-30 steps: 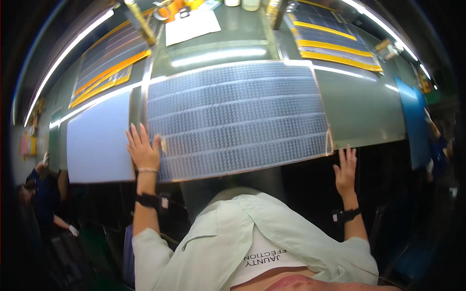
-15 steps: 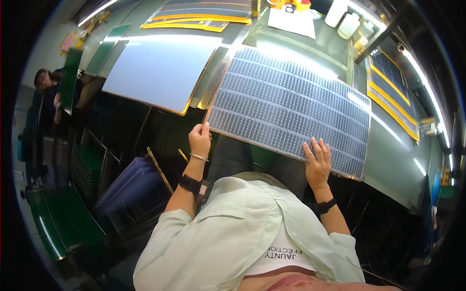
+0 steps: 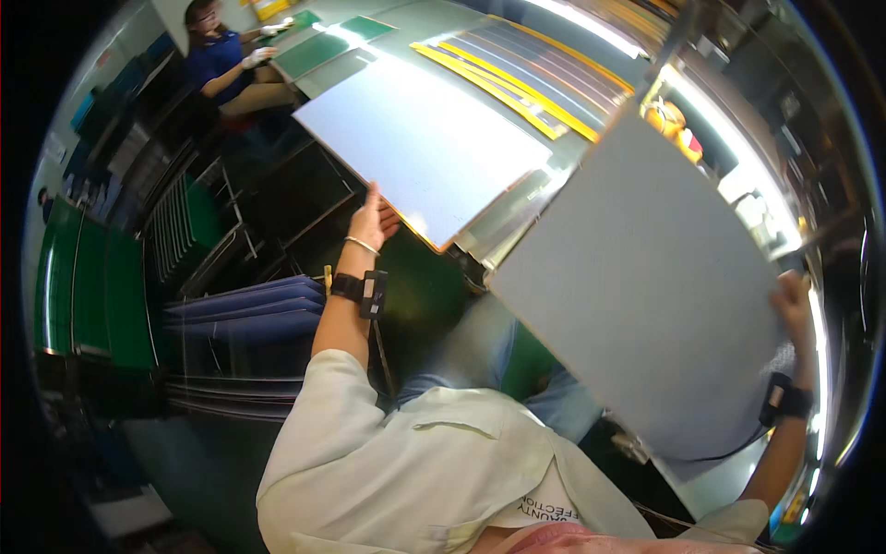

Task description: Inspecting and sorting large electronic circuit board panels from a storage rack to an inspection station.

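Note:
My right hand (image 3: 791,300) grips the right edge of a large thin panel (image 3: 637,268), raised and tilted with its plain grey face showing. Its fingers are partly smeared by motion. A corner of this panel points left, over my legs. At the near edge of a whitish flat panel (image 3: 425,138) on the bench is my left hand (image 3: 375,220), its fingers apart and the thumb stretched out. Whether it touches that edge, I cannot tell.
Dark panels with yellow edges (image 3: 526,78) lie farther back on the bench. Green boards (image 3: 332,44) are beside a gloved co-worker (image 3: 221,60) at far left. Racks of blue sheets (image 3: 245,323) and green boards (image 3: 189,217) stand left of me. Orange tape rolls (image 3: 666,120) are behind the raised panel.
The patterned panel at right gives way to a raised grey face, held by my right hand farther right. My left hand has let go of the patterned panel's edge. The view has turned left.

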Tool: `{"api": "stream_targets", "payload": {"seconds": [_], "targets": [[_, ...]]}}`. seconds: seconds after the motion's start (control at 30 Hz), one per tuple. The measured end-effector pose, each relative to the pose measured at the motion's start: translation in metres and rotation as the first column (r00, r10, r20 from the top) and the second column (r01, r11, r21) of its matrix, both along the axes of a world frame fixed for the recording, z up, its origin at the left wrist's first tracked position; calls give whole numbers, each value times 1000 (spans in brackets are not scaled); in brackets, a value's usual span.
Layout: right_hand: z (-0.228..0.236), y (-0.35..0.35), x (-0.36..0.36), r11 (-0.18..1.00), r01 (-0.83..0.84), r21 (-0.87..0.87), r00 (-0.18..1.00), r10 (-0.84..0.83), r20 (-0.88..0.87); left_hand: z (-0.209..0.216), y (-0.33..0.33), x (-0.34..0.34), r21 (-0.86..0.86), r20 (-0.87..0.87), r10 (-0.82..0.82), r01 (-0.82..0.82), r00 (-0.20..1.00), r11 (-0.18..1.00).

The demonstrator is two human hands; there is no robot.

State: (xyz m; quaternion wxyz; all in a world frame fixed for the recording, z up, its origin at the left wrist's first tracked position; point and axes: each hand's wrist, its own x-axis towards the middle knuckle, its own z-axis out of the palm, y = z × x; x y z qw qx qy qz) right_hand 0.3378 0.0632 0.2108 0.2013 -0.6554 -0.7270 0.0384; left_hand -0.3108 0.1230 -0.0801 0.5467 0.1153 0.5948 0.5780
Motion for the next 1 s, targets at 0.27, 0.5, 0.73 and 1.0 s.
{"api": "stream_targets", "payload": {"seconds": [0.27, 0.5, 0.73, 1.0], "targets": [[-197, 86, 63, 891, -118, -439, 916, -73, -395, -12, 35, -7, 428, 36, 293, -280, 955, 859], [-181, 113, -76, 787, -314, -531, 902, 73, -425, 40, 8, 15, 445, 275, 13, -139, 961, 884], [-113, 128, -304, 927, -376, -8, -162, -74, -984, 71, -47, 54, 756, 372, -237, -145, 897, 639], [-51, 74, -401, 804, -302, 512, 632, 571, -524, 97, -23, 0, 605, 241, -159, -20, 957, 796]]}}
